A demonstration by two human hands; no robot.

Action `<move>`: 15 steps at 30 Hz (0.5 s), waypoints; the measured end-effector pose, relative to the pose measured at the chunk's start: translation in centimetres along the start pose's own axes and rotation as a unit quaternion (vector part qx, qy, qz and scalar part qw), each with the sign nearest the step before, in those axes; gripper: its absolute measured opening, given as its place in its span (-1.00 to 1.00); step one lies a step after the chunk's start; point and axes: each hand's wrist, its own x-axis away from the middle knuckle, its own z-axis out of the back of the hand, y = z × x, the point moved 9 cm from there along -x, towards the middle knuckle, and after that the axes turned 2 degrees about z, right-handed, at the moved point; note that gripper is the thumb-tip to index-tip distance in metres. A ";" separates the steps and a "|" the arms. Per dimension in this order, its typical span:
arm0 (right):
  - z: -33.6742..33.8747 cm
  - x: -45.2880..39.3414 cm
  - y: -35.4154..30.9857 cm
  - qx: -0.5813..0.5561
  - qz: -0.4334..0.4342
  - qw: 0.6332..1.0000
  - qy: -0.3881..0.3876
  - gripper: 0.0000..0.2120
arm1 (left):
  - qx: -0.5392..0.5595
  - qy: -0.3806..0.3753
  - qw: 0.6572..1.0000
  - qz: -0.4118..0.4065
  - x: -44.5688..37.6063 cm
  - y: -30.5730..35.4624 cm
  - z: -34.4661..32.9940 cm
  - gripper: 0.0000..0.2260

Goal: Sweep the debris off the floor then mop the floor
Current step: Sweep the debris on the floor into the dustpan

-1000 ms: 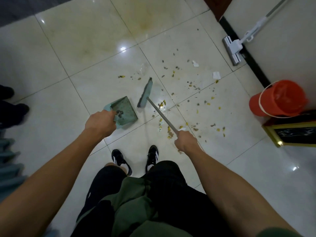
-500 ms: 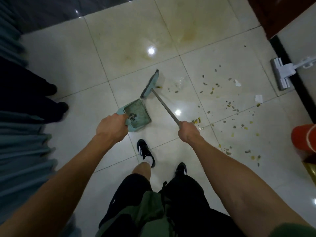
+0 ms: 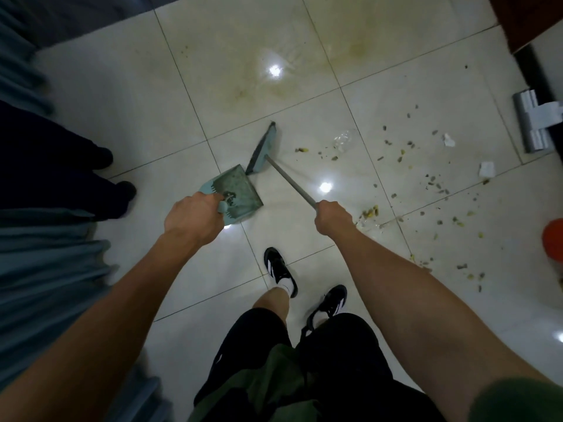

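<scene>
Fingers [image 3: 210,208] grip dustpan [image 3: 240,190] and broom [image 3: 262,153] over glossy tiled floor [image 3: 213,86] — debris [image 3: 426,184] scattered right, stains ahead.

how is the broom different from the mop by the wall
The broom has a teal head and is held by the right hand; the mop has a grey and white head and nobody holds it. The broom head sits mid-floor beside the dustpan that the left hand holds; the mop head rests at the wall's dark baseboard. Both heads are long, narrow and down at the tiled floor.
</scene>
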 end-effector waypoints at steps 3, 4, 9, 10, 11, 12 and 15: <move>0.4 0.4 2.5 0.034 -0.022 0.999 0.006 -0.75 | 0.007 -0.002 1.000 -0.012 -0.5 1.3 0.4 -0.69; 0.5 0.6 3.4 0.039 -0.028 0.999 0.007 -0.76 | 0.005 -0.004 1.000 -0.017 -0.6 2.0 0.4 -0.70; 0.6 1.8 8.1 0.016 -0.055 0.998 0.022 -0.77 | -0.004 0.007 0.999 -0.047 -0.6 6.4 0.6 -0.78; 0.5 2.3 9.2 0.010 -0.061 0.998 0.024 -0.77 | -0.004 0.009 0.999 -0.053 -0.5 7.4 0.5 -0.78; 0.3 2.7 10.3 0.004 -0.069 0.997 0.024 -0.76 | -0.006 0.011 0.998 -0.058 -0.4 8.5 0.5 -0.78; 0.1 3.3 11.5 -0.003 -0.078 0.997 0.021 -0.75 | -0.009 0.011 0.998 -0.064 -0.2 9.6 0.4 -0.77; -1.1 5.0 15.6 -0.036 -0.109 0.993 0.014 -0.71 | -0.021 0.016 0.997 -0.076 0.5 12.9 0.1 -0.76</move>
